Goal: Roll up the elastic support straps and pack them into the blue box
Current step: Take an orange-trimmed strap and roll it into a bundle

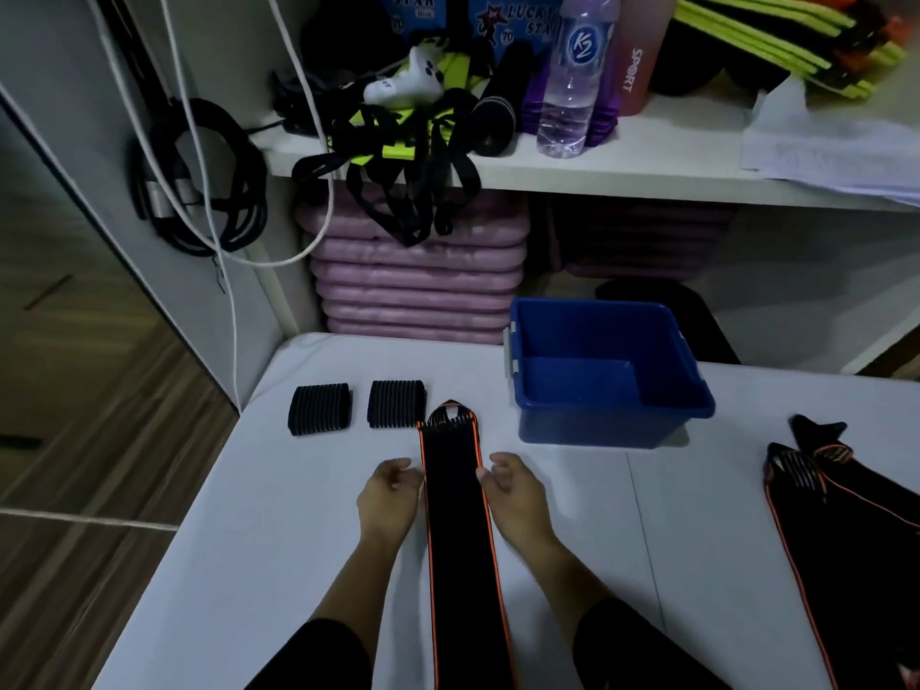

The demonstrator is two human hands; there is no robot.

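Strap (454,520) flat mid-frame; my left hand (391,493) and right hand (515,488) at its edges, fingers curled, can't tell if pinching.

- The setting was a sports-goods storeroom, judged by its stock.
- White shelf (647,174) held stacked green-edged mats (776,34) and tangled black webbing (378,127).
- Purple pads (418,281) were piled beneath it.

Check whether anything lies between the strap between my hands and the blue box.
Nothing visible does. Only bare table lies between the strap and the blue box to its right; the two rolled straps lie left of it, off that path.
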